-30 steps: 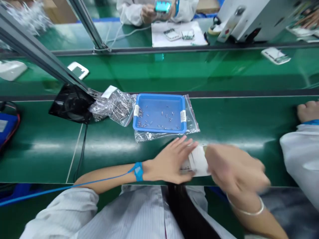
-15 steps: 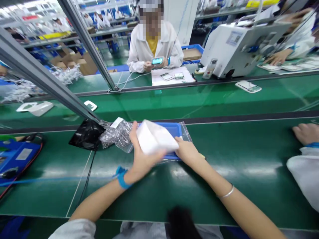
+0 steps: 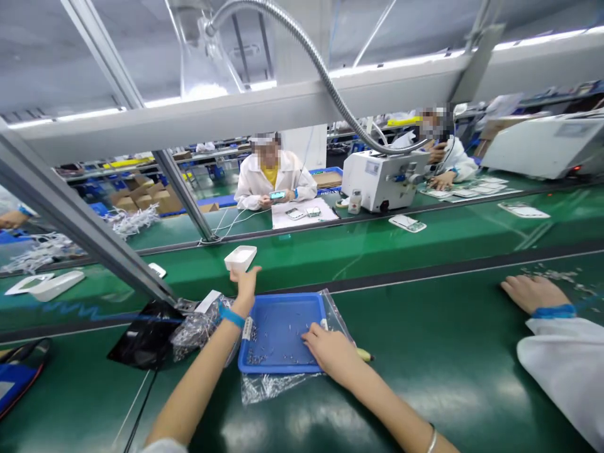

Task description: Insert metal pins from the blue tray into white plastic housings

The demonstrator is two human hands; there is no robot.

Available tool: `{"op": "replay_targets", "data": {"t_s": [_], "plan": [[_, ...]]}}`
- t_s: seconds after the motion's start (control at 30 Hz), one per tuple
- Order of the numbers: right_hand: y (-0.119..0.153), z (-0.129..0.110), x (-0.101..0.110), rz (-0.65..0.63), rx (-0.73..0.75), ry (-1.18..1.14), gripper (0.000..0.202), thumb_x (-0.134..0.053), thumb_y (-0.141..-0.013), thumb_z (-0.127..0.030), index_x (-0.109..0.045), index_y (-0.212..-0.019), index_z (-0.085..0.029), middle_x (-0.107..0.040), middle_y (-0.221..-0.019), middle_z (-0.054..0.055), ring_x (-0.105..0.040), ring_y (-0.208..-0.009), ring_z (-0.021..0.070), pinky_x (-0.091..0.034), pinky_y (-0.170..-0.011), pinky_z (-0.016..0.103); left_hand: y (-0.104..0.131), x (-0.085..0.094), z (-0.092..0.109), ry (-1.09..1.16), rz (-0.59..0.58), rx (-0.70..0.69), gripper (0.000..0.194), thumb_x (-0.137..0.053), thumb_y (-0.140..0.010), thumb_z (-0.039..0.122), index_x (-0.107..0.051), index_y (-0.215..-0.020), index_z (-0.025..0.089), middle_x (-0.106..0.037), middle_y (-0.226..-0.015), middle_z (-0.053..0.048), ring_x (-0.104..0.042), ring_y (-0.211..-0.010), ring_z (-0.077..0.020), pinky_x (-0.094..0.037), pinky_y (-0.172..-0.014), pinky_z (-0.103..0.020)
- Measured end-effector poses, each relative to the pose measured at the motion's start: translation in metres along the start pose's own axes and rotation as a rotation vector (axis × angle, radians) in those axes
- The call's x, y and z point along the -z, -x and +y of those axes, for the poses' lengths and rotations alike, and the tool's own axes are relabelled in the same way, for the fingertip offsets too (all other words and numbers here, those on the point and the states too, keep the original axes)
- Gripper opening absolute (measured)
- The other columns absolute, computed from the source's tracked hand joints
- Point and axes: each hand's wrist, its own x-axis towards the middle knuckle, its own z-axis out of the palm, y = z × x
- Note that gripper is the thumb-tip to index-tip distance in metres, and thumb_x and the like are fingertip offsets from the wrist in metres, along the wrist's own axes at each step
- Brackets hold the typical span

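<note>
My left hand [image 3: 245, 281] reaches over the green belt at the white casing [image 3: 241, 257], touching its near edge with the fingers apart. Whether it still grips the casing cannot be made out. Over the right side of the blue tray [image 3: 282, 299] is my right hand [image 3: 325, 348], its fingers bent together near small metal parts [image 3: 257, 358]. Anything between those fingertips is too small to tell. The tray lies on a clear plastic bag [image 3: 264, 388].
A black bag [image 3: 144, 340] and a clear bag of small parts [image 3: 195, 330] lie left of the tray. A metal post [image 3: 94, 220] slants down there. A co-worker's hand [image 3: 535, 294] rests at the right. White casings [image 3: 408, 223] sit on the belt.
My left hand has carried the white casing forward from above the tray to the belt. My right hand has come off the casing and is over the tray. The view has tilted up.
</note>
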Motion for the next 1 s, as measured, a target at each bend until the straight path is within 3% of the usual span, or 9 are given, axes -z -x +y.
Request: {"op": "replay_targets", "data": {"t_s": [0.1, 0.23, 0.33, 0.4, 0.57, 0.67, 0.73, 0.87, 1.0], "plan": [[0.000, 0.002, -0.006, 0.061, -0.012, -0.012, 0.021, -0.048, -0.102, -0.021, -0.067, -0.111, -0.021, -0.068, -0.106, 0.004, -0.072, -0.083, 0.0194, -0.051, -0.061, 0.028, 0.065, 0.022, -0.012, -0.028, -0.234, -0.204, 0.085, -0.074, -0.081, 0.017, -0.029, -0.153, 0.023, -0.016, -0.162, -0.014, -0.017, -0.154, -0.0291, -0.024, -0.126, -0.045], [0.002, 0.004, -0.014, 0.186, 0.010, -0.046, 0.012, -0.054, -0.099, -0.019, -0.065, -0.105, -0.020, -0.069, -0.097, 0.002, -0.073, -0.082, 0.0194, -0.051, -0.058, 0.027, 0.147, 0.057, -0.048, -0.229, -0.457, -0.641, 0.063, -0.055, -0.097, 0.025, -0.027, -0.153, 0.031, -0.009, -0.164, -0.012, -0.012, -0.155, -0.0319, -0.024, -0.123, -0.061], [0.007, 0.005, -0.019, 0.295, 0.081, -0.130, 0.013, -0.053, -0.098, -0.015, -0.064, -0.105, -0.019, -0.072, -0.096, 0.001, -0.073, -0.080, 0.0187, -0.053, -0.057, 0.026, 0.181, 0.077, -0.076, -0.280, -0.607, -0.945, 0.061, -0.051, -0.095, 0.015, -0.031, -0.151, 0.031, -0.022, -0.158, -0.014, -0.024, -0.152, -0.0336, -0.038, -0.117, -0.058], [0.013, 0.004, -0.022, 0.439, 0.145, -0.222, 0.018, -0.049, -0.099, -0.013, -0.063, -0.109, -0.019, -0.074, -0.103, 0.002, -0.074, -0.085, 0.0171, -0.055, -0.060, 0.025, 0.190, 0.084, -0.087, -0.217, -0.660, -1.009, 0.058, -0.052, -0.094, 0.014, -0.036, -0.148, 0.029, -0.035, -0.150, -0.015, -0.035, -0.146, -0.0319, -0.045, -0.113, -0.051], [0.029, -0.002, -0.024, 0.795, 0.347, -0.325, 0.034, -0.042, -0.100, -0.008, -0.059, -0.128, -0.017, -0.073, -0.120, 0.007, -0.073, -0.100, 0.0146, -0.059, -0.074, 0.022, 0.191, 0.083, -0.089, 0.047, -0.667, -0.514, 0.020, -0.047, -0.102, 0.028, -0.050, -0.121, 0.027, -0.052, -0.121, -0.008, -0.062, -0.108, -0.0206, -0.056, -0.095, -0.037], [0.036, -0.006, -0.020, 0.840, 0.444, -0.291, 0.037, -0.044, -0.098, -0.006, -0.059, -0.130, -0.016, -0.073, -0.119, 0.007, -0.075, -0.087, 0.0130, -0.059, -0.065, 0.022, 0.190, 0.081, -0.085, 0.184, -0.662, -0.248, 0.024, -0.043, -0.104, 0.044, -0.051, -0.115, 0.024, -0.055, -0.112, -0.007, -0.063, -0.097, -0.0185, -0.056, -0.087, -0.033], [0.038, -0.007, -0.017, 0.836, 0.470, -0.253, 0.037, -0.044, -0.098, -0.008, -0.059, -0.131, -0.016, -0.074, -0.117, 0.007, -0.073, -0.071, 0.0116, -0.055, -0.052, 0.023, 0.191, 0.079, -0.083, 0.219, -0.764, -0.121, 0.034, -0.041, -0.103, 0.052, -0.053, -0.105, 0.021, -0.060, -0.095, -0.005, -0.063, -0.086, -0.0178, -0.054, -0.081, -0.031], [0.039, -0.009, -0.014, 0.806, 0.518, -0.223, 0.036, -0.043, -0.100, -0.012, -0.058, -0.132, -0.016, -0.074, -0.115, 0.006, -0.064, -0.055, 0.0098, -0.047, -0.042, 0.026, 0.193, 0.078, -0.085, 0.303, -1.031, 0.011, 0.048, -0.037, -0.102, 0.061, -0.052, -0.084, 0.019, -0.058, -0.064, 0.000, -0.058, -0.058, -0.0147, -0.048, -0.059, -0.027], [0.038, -0.011, -0.014, 0.791, 0.514, -0.224, 0.033, -0.044, -0.100, -0.012, -0.060, -0.129, -0.014, -0.074, -0.116, 0.006, -0.065, -0.056, 0.0087, -0.047, -0.043, 0.026, 0.192, 0.079, -0.087, 0.338, -1.008, 0.013, 0.046, -0.043, -0.101, 0.060, -0.053, -0.083, 0.018, -0.061, -0.064, 0.000, -0.059, -0.057, -0.0136, -0.046, -0.059, -0.026]]}}
